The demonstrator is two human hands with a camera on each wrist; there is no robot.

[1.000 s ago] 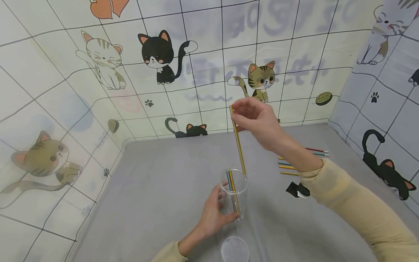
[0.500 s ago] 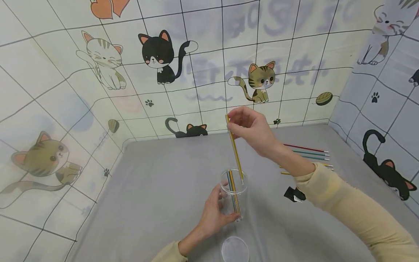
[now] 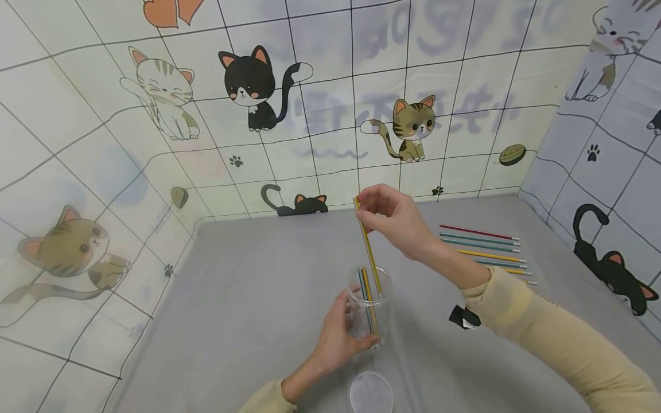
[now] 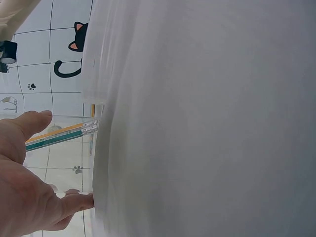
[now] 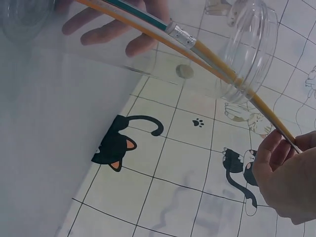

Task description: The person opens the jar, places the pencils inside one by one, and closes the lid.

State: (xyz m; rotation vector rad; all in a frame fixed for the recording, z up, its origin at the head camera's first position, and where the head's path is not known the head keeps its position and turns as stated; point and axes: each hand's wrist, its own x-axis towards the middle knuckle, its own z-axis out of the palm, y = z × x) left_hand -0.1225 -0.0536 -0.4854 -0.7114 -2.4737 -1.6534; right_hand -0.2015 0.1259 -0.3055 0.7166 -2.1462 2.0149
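Observation:
My left hand (image 3: 338, 338) holds a clear jar (image 3: 385, 315) upright on the grey cloth, thumb and fingers around its side. Inside lean a teal pencil (image 4: 54, 140) and an orange pencil (image 4: 54, 132), eraser ends down. Above the jar, my right hand (image 3: 395, 221) pinches a yellow pencil (image 3: 367, 241) near its upper end. In the right wrist view, this yellow pencil (image 5: 269, 114) passes through the jar's mouth (image 5: 269, 44), its metal-banded eraser end inside the jar and tilted.
Several pencils (image 3: 480, 232) lie in a row on the right, partly hidden by my right forearm. A small black item with a white patch (image 3: 465, 316) lies nearer me. In front of the jar is a round translucent disc, like a lid (image 3: 371, 393). Cat-print walls (image 3: 330, 115) enclose the surface.
My right hand has come down and slightly left, bringing the yellow pencil's lower end from beside the rim to inside the jar. My left hand and the jar stay put.

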